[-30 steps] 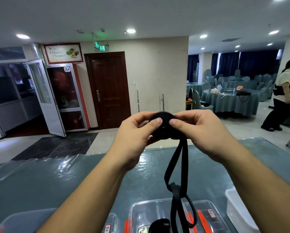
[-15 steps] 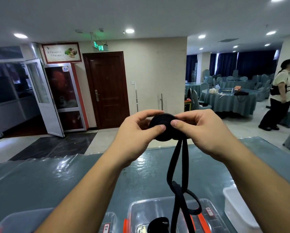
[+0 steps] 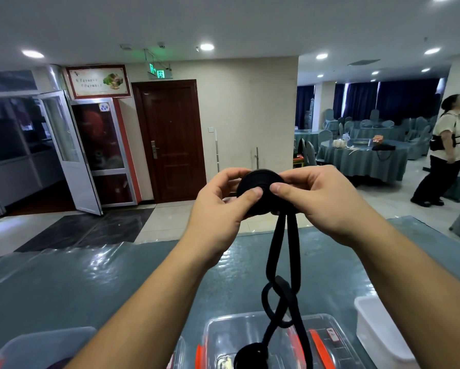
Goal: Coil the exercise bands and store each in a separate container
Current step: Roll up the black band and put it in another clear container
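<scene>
A black exercise band (image 3: 261,183) is wound into a flat round coil held up in front of me. My left hand (image 3: 221,209) pinches the coil from the left, thumb on its face. My right hand (image 3: 322,201) pinches it from the right. The band's loose tail (image 3: 283,265) hangs down in two strands and twists into a loop over a clear container with orange clips (image 3: 229,334). Another black coil (image 3: 250,355) lies at the bottom of the view over that container.
The table (image 3: 90,283) wears a teal cloth under glossy plastic. A grey-lidded container (image 3: 39,344) sits at the lower left, a white tub (image 3: 380,334) at the lower right. A person (image 3: 444,147) stands far right near round tables with covered chairs.
The thumbs have turned the coil a little and the hanging tail has drawn upward, its twisted loop sitting higher above the clear container.
</scene>
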